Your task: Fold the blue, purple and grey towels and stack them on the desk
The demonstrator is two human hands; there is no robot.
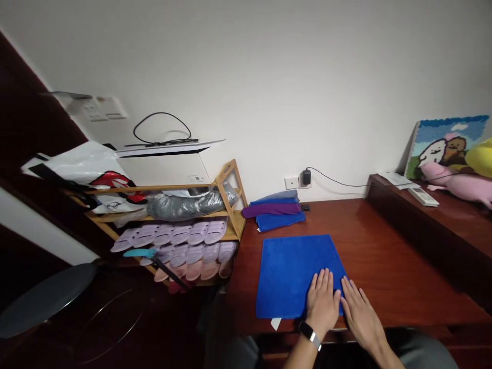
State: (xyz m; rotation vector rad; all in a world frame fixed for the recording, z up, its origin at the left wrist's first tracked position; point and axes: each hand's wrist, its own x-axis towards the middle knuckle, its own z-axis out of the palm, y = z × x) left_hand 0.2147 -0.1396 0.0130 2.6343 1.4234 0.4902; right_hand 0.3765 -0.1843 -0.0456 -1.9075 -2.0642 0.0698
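A blue cloth (288, 274) lies spread flat on the reddish-brown wooden desk (388, 266), with a white tag (275, 323) sticking out at its near edge. My left hand (323, 305), with a watch band at the wrist, rests palm down on the cloth's right part, fingers stretched out. Beside it, my right hand (361, 315) lies flat along the cloth's right edge, partly over the bare desk. Its fingers point away from me, and the thumbs of both hands come close together. Neither hand grasps anything.
Folded blue and purple cloths (274, 209) lie at the desk's back left. Left stands a wooden rack (230, 200) with lilac and pink slippers (188, 233). On the raised right ledge are a remote control (423, 196), a pink plush toy (457, 184) and a picture (442, 146). An adapter (306, 177) is plugged into the wall.
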